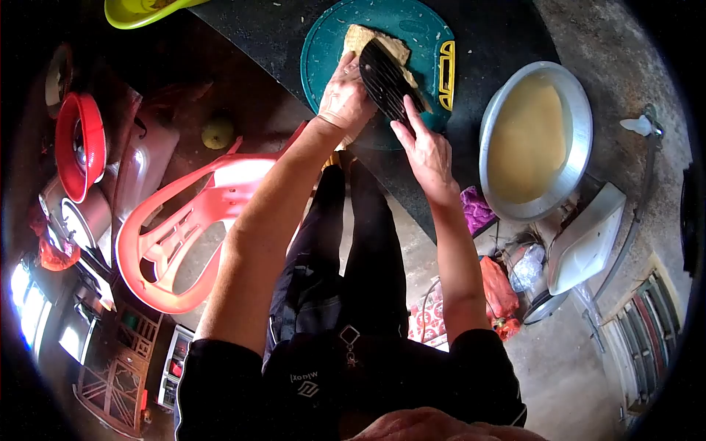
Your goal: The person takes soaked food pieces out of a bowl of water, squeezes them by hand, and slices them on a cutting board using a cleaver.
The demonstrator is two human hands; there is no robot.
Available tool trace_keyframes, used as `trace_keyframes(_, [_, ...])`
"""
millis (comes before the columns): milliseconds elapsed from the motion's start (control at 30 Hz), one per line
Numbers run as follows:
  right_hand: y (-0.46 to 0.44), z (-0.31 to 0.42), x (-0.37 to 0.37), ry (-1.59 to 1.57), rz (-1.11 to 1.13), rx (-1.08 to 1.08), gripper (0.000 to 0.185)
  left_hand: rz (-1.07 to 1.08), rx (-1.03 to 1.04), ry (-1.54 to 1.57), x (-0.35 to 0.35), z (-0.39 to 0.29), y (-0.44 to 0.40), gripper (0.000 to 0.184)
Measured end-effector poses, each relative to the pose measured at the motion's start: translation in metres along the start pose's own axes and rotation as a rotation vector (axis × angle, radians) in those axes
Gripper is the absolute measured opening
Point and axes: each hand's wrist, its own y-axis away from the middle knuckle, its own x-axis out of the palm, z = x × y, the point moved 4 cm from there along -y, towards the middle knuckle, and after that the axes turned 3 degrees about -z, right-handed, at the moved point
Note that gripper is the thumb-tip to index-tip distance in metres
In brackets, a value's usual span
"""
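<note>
A round green cutting board (323, 70) with a yellow handle (446, 76) lies on a dark countertop. On it rests a pale yellowish slab of food (376, 37) with a rough surface; I cannot tell its kind. My left hand (346, 98) holds the slab down, its fingers pressed on the near left part. In my right hand (426, 151) is a broad black knife (386, 73) with a ridged blade. The forefinger lies along the blade's near end, and the handle is hidden under the hand. The blade is over the slab's right side, close to my left fingers.
Right of the board stands a metal basin (494, 180) of cloudy tan liquid. Beyond it is a tap (647, 126). A yellow-green container (129, 16) sits at the upper left. Below the counter are a pink plastic chair (173, 287), a purple cloth (476, 209) and a white tray (588, 239).
</note>
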Motion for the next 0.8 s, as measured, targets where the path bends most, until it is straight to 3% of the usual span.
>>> trace_keyframes(133, [-0.042, 0.005, 0.019, 0.031, 0.138, -0.003, 0.054, -0.049, -0.051, -0.043, 0.007, 0.004, 0.003, 0.04])
trace_keyframes(267, [-0.071, 0.01, 0.041, -0.058, 0.061, -0.048, 0.053, 0.058, -0.127, -0.08, 0.008, 0.004, 0.004, 0.039])
trace_keyframes(433, [-0.031, -0.001, 0.013, 0.016, 0.183, 0.105, 0.052, -0.173, 0.022, 0.007, -0.011, -0.013, -0.008, 0.038])
trace_keyframes(467, [-0.019, -0.008, 0.011, 0.016, 0.15, 0.092, 0.052, -0.023, 0.045, -0.001, -0.001, -0.002, -0.004, 0.038])
trace_keyframes(600, [-0.038, -0.008, 0.02, 0.037, 0.123, -0.002, 0.055, -0.096, -0.036, 0.131, -0.007, -0.003, -0.005, 0.042])
trace_keyframes(700, [-0.073, 0.006, 0.03, 0.01, 0.136, -0.038, 0.056, -0.044, -0.081, 0.034, 0.004, 0.004, -0.001, 0.039])
trace_keyframes(800, [-0.067, 0.007, 0.023, 0.008, 0.137, -0.006, 0.055, -0.086, -0.002, 0.042, 0.002, 0.001, -0.002, 0.038])
